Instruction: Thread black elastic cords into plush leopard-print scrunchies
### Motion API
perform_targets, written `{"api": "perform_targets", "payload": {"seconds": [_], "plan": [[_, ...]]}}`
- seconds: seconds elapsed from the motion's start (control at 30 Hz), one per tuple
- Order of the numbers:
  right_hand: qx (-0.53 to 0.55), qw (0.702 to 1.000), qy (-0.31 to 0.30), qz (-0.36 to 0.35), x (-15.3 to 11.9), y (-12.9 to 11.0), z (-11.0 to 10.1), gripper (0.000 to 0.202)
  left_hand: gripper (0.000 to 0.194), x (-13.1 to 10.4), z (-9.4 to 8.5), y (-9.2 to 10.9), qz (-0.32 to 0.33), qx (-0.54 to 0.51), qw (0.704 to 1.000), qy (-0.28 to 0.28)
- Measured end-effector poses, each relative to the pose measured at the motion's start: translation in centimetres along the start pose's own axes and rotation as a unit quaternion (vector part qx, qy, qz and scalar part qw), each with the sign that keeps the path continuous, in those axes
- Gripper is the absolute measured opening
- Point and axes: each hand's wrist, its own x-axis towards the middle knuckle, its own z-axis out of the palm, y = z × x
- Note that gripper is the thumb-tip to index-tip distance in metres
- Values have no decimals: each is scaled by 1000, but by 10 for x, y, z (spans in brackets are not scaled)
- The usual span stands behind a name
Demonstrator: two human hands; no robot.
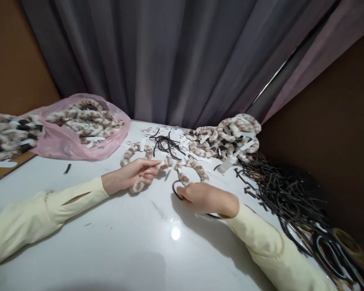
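My left hand (138, 173) is closed, its thumb and fingers pinching the end of a brown-and-white furry ring (137, 186), part of which hangs below the fingers. To its right, my right hand (200, 197) is closed on a thin black cord (175, 188) that curves out past the fingertips; a dark line also shows below the wrist. Just beyond my right hand lies another furry ring (198, 169). A further fluffy curve (129, 154) with a metal clasp rests behind my left hand.
A pink plastic bag (68, 146) holding furry rings stands at the left. Short black cords (166, 144) lie at the back centre. More furry rings (242, 129) are heaped at the back right, near a small bottle (227, 163). A black cord pile (288, 190) covers the right side.
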Motion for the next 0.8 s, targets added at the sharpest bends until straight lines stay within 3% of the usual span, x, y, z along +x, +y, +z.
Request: {"api": "perform_targets", "payload": {"seconds": [0.07,0.2,0.33,0.43,0.63,0.8], "plan": [[6,999,-43,2,-10,7,-7,5,28,0,-3,-7,-40,5,999,-14],[-14,999,40,31,-9,1,-3,11,26,1,-2,-16,-44,65,997,-23],[-27,998,57,20,1,-12,7,13,26,1,1,-16,-5,97,993,-61],[12,997,78,-3,0,-9,6,16,30,1,0,-15,22,153,986,-69],[117,954,264,-77,-1,8,-9,25,25,-3,3,-11,-29,200,978,-57],[134,939,283,-143,9,2,-2,23,26,-6,9,-9,-43,198,978,-54]]}}
